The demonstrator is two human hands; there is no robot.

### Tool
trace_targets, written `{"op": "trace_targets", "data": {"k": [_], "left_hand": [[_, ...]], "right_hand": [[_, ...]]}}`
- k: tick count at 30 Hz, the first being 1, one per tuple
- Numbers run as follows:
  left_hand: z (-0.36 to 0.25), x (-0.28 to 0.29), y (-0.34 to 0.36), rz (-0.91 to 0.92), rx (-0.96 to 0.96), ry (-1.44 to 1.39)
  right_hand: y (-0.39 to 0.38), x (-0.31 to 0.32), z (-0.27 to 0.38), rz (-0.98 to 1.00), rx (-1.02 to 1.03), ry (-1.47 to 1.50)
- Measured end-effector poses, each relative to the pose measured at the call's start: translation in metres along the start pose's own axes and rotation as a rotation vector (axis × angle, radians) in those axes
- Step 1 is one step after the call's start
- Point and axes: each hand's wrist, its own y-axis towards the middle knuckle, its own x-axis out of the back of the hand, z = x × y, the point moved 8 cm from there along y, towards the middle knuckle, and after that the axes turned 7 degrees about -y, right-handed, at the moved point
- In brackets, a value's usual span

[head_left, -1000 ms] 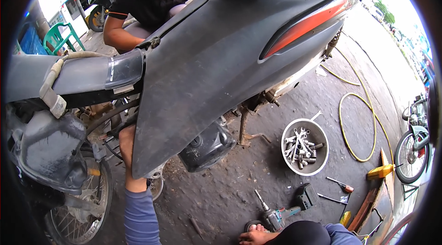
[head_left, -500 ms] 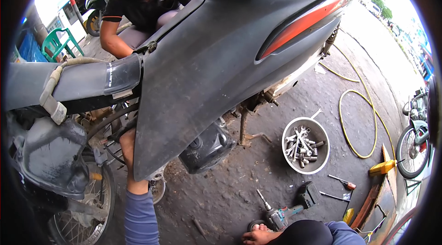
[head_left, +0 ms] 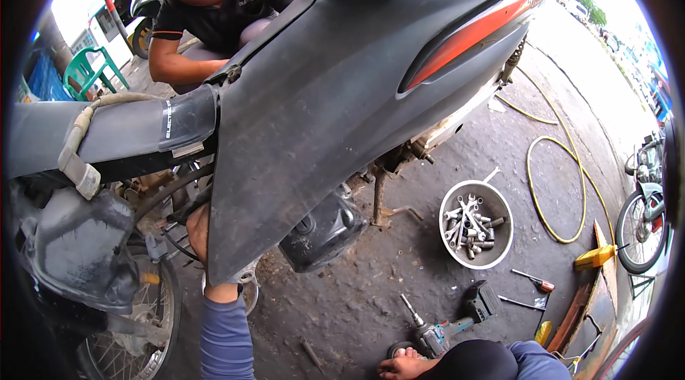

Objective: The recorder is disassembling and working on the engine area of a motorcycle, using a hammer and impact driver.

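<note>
My left hand (head_left: 198,231) is tucked in beside the rear edge of the dark grey motorbike side panel (head_left: 300,144), which hides part of it. The fingers are mostly out of sight, so I cannot make out what they hold. Black cables and a hose (head_left: 168,191) run close to the hand, within the gap between the panel and the black plastic cover (head_left: 78,237). A dark band circles that wrist, below a blue sleeve (head_left: 227,337). My right hand is out of view.
A person in a dark shirt (head_left: 246,5) crouches across the bike. On the ground are a metal bowl of wrenches and sockets (head_left: 508,244), a cordless impact wrench (head_left: 432,337), a screwdriver (head_left: 542,285) and a yellow hose (head_left: 531,194). The spoked wheel (head_left: 171,308) stands left of my arm.
My left forearm has shifted slightly right and the hand has turned at the wrist, showing the dark band. Across the bike, the person's head and arm have moved left.
</note>
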Motion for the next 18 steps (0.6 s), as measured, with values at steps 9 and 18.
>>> {"op": "trace_targets", "data": {"k": [9, 18], "left_hand": [[-0.003, 0.008, 0.008, -0.101, 0.025, -0.326], [0.011, 0.01, 0.002, -0.075, 0.148, -0.198]], "right_hand": [[0.01, -0.016, 0.017, -0.895, 0.318, -1.138], [-0.009, 0.017, 0.014, -0.018, 0.037, -0.039]]}}
